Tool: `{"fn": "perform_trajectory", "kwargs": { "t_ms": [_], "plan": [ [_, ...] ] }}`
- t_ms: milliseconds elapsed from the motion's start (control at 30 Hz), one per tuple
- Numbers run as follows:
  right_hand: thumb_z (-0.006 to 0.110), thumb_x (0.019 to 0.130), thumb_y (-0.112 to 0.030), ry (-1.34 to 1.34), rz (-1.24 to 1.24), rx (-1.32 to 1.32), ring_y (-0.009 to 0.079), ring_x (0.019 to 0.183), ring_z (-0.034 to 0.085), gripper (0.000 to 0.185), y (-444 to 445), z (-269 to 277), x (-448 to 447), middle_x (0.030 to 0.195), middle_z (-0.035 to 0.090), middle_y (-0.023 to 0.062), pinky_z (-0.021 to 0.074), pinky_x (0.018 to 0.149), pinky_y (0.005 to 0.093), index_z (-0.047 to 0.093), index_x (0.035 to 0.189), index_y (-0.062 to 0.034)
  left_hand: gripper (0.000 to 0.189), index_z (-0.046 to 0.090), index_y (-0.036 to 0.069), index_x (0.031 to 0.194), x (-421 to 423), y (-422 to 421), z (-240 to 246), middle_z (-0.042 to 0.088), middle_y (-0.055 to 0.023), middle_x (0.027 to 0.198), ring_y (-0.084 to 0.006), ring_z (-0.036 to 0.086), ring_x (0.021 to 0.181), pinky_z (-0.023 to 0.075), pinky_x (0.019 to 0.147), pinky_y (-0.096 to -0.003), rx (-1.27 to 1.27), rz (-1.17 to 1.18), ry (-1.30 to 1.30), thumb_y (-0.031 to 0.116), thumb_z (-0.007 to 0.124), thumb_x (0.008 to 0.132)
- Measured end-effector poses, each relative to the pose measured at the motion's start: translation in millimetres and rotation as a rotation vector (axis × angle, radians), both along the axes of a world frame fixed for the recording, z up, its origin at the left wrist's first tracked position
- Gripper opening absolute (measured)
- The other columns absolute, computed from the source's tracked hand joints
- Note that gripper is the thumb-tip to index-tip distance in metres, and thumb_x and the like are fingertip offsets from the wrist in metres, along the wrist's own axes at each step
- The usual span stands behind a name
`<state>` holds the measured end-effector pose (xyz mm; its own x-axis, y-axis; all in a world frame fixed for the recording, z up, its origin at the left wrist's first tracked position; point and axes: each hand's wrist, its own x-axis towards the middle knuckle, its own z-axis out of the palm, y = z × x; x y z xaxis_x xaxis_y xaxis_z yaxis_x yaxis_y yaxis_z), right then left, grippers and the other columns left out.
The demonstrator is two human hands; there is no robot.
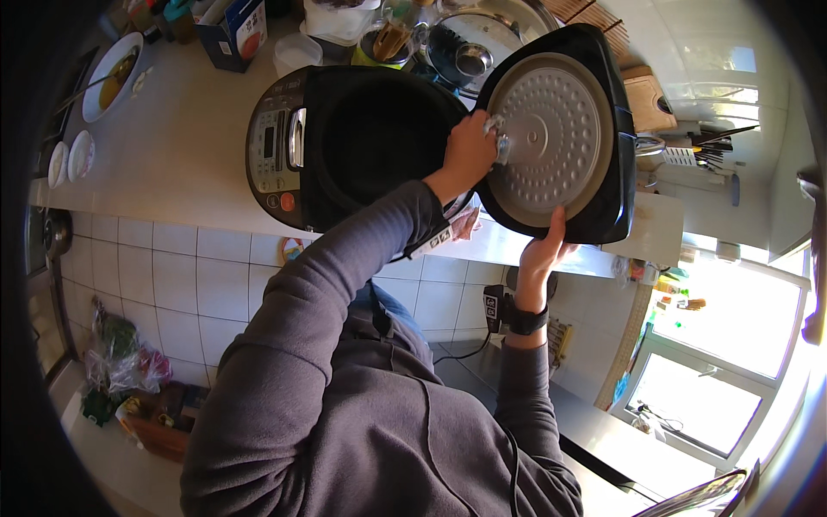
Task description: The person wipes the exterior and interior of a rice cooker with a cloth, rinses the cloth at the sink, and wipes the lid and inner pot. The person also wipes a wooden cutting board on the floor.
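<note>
A dark rice cooker (278, 97) stands on the countertop with its lid (617, 148) swung up. The lid's dimpled metal inner plate (555, 136) faces me. My left hand (468, 152) pinches a crumpled pale wipe (496, 126) against the hinge side of this plate. From below, my right hand (543, 252) grips the lid's edge, its thumb on the plate's rim and its fingers mostly hidden behind. The cooker's cavity (381, 136) is dark, so I cannot tell whether the inner pot is in. A control panel with buttons and a silver latch is on its left end.
Behind the cooker stand a translucent plastic tub (297, 55), a glass pot lid (446, 48) and a blue box (226, 39). A white bowl of yellow liquid (97, 64) and small dishes (81, 155) are at left. A wooden board (646, 103) and utensils (711, 145) are at right.
</note>
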<state>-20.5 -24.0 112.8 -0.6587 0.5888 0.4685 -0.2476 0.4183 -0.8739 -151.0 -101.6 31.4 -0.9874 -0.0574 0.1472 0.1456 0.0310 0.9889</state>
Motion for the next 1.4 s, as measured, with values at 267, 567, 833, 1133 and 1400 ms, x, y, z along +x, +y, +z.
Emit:
{"fn": "perform_trajectory", "kwargs": {
  "t_ms": [267, 567, 833, 1133, 1400],
  "plan": [
    [0.058, 0.089, -0.012, 0.011, -0.034, -0.016, 0.0224, 0.097, 0.059, 0.036, -28, 3, -6, 0.113, 0.061, 0.0152, 0.0459, 0.088, 0.0322, 0.055, 0.118, 0.0089, 0.019, 0.059, 0.001, 0.093, 74, -17, 27, 0.063, -0.0241, 0.078, -0.0446, 0.062, 0.077, 0.0497, 0.067, -0.0454, 0.044, -0.161, -0.214, 0.017, 0.06, 0.083],
    [0.059, 0.09, -0.018, 0.016, -0.137, -0.134, 0.0227, 0.1, 0.059, 0.039, -14, 2, -9, 0.113, 0.063, 0.0145, 0.0452, 0.089, 0.0322, 0.056, 0.118, 0.0087, 0.028, 0.054, 0.005, 0.119, 65, -48, 56, 0.064, -0.0092, 0.105, -0.0189, 0.066, 0.085, 0.0549, 0.07, -0.0278, 1.193, -0.866, -0.618, 0.021, 0.05, 0.096],
    [0.058, 0.091, -0.021, -0.054, -0.102, -0.03, 0.0234, 0.103, 0.056, 0.042, -13, 5, -5, 0.115, 0.061, 0.0167, 0.0423, 0.09, 0.0325, 0.052, 0.122, 0.0076, 0.018, 0.055, 0.008, 0.11, 41, -21, 47, 0.061, -0.0085, 0.1, -0.0186, 0.062, 0.09, 0.0504, 0.079, -0.0306, 1.288, -0.674, -0.448, 0.019, 0.052, 0.095],
    [0.058, 0.091, -0.017, 0.017, -0.074, -0.175, 0.0212, 0.103, 0.057, 0.039, -14, 4, -5, 0.117, 0.06, 0.0143, 0.0451, 0.089, 0.0323, 0.054, 0.121, 0.0078, 0.036, 0.055, 0.005, 0.109, 66, -2, 64, 0.045, -0.0167, 0.116, -0.034, 0.052, 0.104, 0.0439, 0.085, -0.0371, 0.221, 0.062, 0.071, 0.023, 0.069, 0.081],
    [0.059, 0.087, -0.012, -0.055, -0.055, 0.036, 0.0243, 0.1, 0.059, 0.04, -8, 10, 0, 0.113, 0.062, 0.0154, 0.046, 0.088, 0.0347, 0.053, 0.121, 0.0085, 0.039, 0.046, -0.001, 0.121, 44, 6, 43, 0.046, -0.0228, 0.113, -0.0421, 0.049, 0.105, 0.0414, 0.089, -0.0422, 0.281, 0.044, 0.175, 0.014, 0.058, 0.087]
  ]
}}
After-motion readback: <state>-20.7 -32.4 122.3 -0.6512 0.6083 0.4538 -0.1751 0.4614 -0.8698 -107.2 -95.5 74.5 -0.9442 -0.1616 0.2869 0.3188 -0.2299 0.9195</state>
